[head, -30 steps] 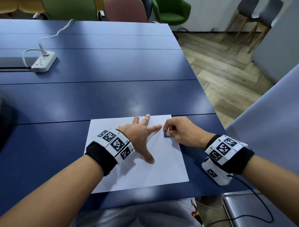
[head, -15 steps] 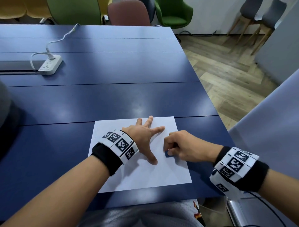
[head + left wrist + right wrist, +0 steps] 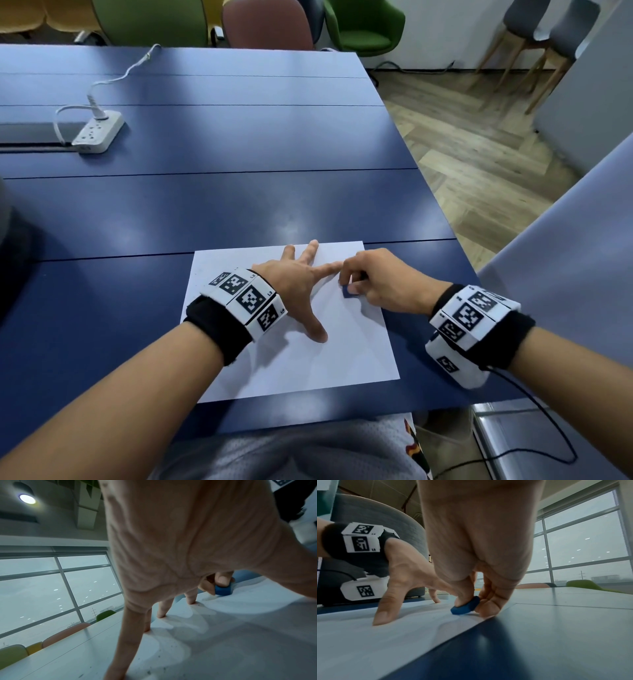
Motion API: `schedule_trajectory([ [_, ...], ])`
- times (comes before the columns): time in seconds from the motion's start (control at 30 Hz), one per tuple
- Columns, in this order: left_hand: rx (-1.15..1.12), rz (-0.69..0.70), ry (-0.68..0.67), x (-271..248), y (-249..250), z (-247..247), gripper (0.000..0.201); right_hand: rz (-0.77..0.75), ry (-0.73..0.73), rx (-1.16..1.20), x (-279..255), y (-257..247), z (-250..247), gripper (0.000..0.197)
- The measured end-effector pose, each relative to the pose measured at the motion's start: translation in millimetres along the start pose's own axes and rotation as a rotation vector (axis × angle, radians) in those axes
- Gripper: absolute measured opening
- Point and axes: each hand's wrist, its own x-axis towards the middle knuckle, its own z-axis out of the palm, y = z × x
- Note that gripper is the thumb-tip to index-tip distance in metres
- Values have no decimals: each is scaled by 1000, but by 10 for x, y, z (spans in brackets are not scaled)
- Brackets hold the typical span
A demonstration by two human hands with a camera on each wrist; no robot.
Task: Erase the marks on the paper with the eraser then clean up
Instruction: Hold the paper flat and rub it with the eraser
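Observation:
A white sheet of paper [image 3: 342, 356] lies on the blue table near its front edge. My left hand [image 3: 298, 284] presses flat on the sheet with fingers spread straight. My right hand [image 3: 376, 277] pinches a small blue eraser [image 3: 349, 292] between thumb and fingers and holds it down on the paper's upper right part, just beside the left index finger. The eraser [image 3: 465, 605] touches the paper [image 3: 385, 635] in the right wrist view. In the left wrist view the eraser [image 3: 223, 589] shows past my left fingers [image 3: 163, 609], and dark crumbs dot the sheet [image 3: 240, 635]. No marks are readable.
A white power strip [image 3: 97, 132] with its cable lies at the far left of the table [image 3: 239, 205]. Coloured chairs [image 3: 363, 27] stand behind the table. The table's right edge drops to a wooden floor [image 3: 479, 144]. A dark object sits at the left edge.
My right hand with the eraser moved down the paper toward me, then back up toward the far right part. The left hand stayed pressed on the sheet.

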Motion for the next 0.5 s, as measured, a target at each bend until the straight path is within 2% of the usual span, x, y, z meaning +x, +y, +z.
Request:
schedule_trajectory([
  [0.07, 3, -3, 0, 12, -10, 1, 130, -5, -37, 25, -91, 4, 31, 15],
  [0.17, 2, -6, -2, 21, -6, 6, 131, -54, -225, 9, -234, -60, 54, 17],
  [0.2, 1, -5, -3, 22, -3, 9, 130, -52, -229, 2, -206, -60, 40, 18],
  [0.33, -2, -1, -4, 26, -7, 6, 130, -12, -39, 24, -68, 5, 27, 15],
  [0.37, -1, -3, -5, 31, -9, 2, 130, -17, -42, 37, -99, 7, 43, 14],
  [0.5, 2, -4, -9, 26, -8, 3, 130, -68, -227, 25, -234, -74, 70, 19],
])
